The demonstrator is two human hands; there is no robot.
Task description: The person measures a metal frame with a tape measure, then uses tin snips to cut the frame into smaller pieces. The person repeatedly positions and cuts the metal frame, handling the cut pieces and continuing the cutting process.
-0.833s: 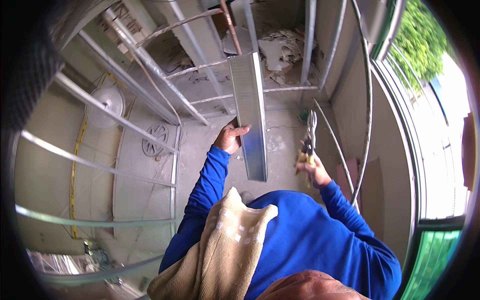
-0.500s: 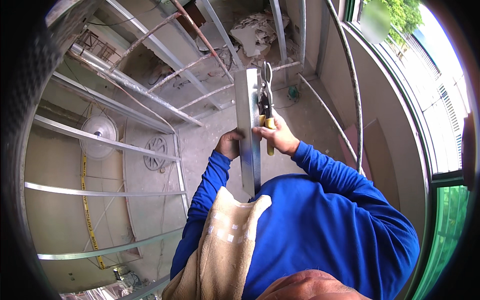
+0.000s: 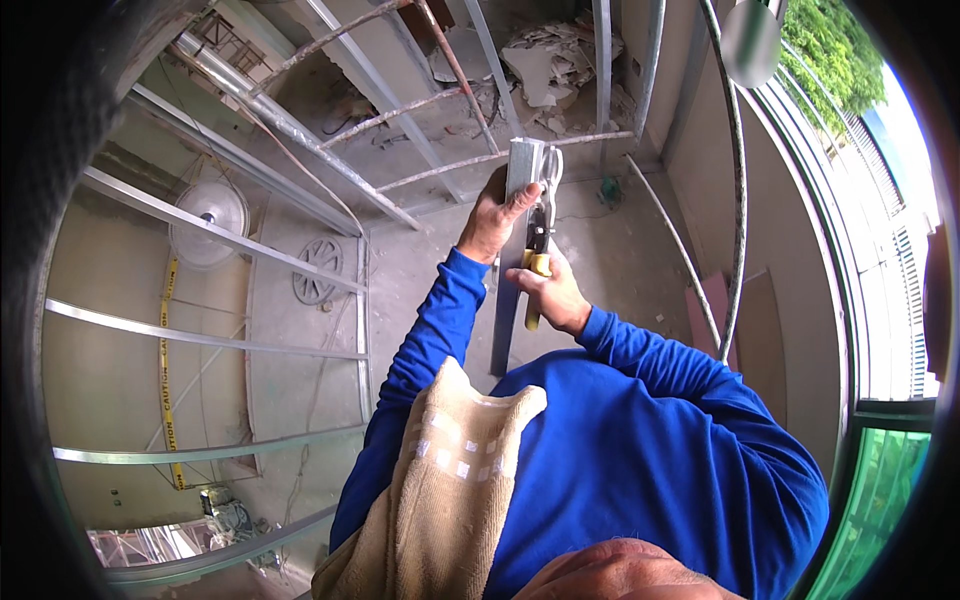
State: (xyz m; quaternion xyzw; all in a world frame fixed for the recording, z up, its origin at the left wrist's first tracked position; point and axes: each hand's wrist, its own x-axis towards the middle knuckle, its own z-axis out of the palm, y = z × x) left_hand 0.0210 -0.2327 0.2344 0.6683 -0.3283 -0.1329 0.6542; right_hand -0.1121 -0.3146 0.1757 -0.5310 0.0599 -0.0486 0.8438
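A long grey metal stud [image 3: 514, 240] runs lengthwise in front of my chest. Near its far end my left hand [image 3: 494, 218] is wrapped round it, the thumb lying across its face. In my right hand [image 3: 556, 290] is a pair of tin snips [image 3: 540, 262] with yellow handles. Their metal jaws point away from me and lie along the stud's right edge. Whether the blades are on the metal I cannot tell. The right fingers are closed round the handles, close beside the stud.
Bare metal framing [image 3: 210, 335] stands to my left, with a white round disc [image 3: 208, 222] behind it. Rusty scaffold bars [image 3: 455, 72] cross ahead, before a heap of broken board [image 3: 548, 62]. A bent pole [image 3: 737, 190] rises at right by the window. A tan towel [image 3: 440, 500] hangs over my left shoulder.
My left hand has slid forward along the stud to near its far end. The snips have come closer against the stud's right edge, and the view has shifted slightly.
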